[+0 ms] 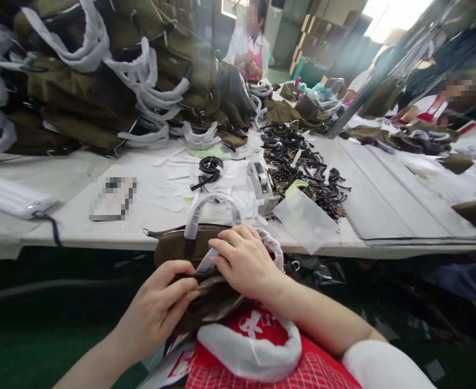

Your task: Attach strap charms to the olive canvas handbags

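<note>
An olive-brown handbag (168, 248) leans against the near table edge, in front of a red apron. Its far handle (192, 216), wrapped in white film, stands up; the near wrapped handle (249, 364) hangs down over the apron. My left hand (160, 297) pinches the bag's near edge between thumb and fingers. My right hand (248, 262) lies across the bag's top, its bent fingers on a pale grey strip (206, 261) at the opening. What sits under the right fingertips is partly hidden.
Bags (79, 102) are heaped at the back left. A phone (114, 199) and a white power bank (13, 199) lie left. A tape dispenser (261, 181), a pile of dark straps (298, 167) and a white sheet (307, 219) lie right. Co-workers (254, 54) stand beyond.
</note>
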Demonstrator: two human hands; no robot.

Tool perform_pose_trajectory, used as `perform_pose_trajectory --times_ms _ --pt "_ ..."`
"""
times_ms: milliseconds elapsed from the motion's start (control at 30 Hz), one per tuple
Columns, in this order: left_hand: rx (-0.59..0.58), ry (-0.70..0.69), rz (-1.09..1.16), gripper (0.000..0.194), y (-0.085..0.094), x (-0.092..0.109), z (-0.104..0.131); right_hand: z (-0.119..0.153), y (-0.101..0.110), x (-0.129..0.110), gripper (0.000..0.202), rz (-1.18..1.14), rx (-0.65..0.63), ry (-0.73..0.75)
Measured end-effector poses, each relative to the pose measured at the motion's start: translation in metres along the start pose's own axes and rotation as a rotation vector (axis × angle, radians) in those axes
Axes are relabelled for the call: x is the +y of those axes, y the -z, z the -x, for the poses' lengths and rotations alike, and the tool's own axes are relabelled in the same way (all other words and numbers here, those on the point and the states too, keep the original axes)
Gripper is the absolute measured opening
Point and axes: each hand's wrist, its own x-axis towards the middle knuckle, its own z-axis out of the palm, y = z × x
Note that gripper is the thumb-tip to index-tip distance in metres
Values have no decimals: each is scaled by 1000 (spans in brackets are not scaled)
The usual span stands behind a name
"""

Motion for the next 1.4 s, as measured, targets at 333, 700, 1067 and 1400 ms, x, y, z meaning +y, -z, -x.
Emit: perform_pose_trajectory --times_ms 333,700,1067,1400 --pt "-200 116 -41 36 -54 -27 -69 24 -76 57 35 -190 -205 -399" --pt "-101 30 -149 32 -70 -33 -76 34 -13 145 25 207 134 -646" --pt "-57 85 -150 29 -74 -29 -74 27 -21 180 27 207 9 -616" --pt "-67 94 -100 28 -73 -27 -70 43 -6 194 36 -49 272 -640"
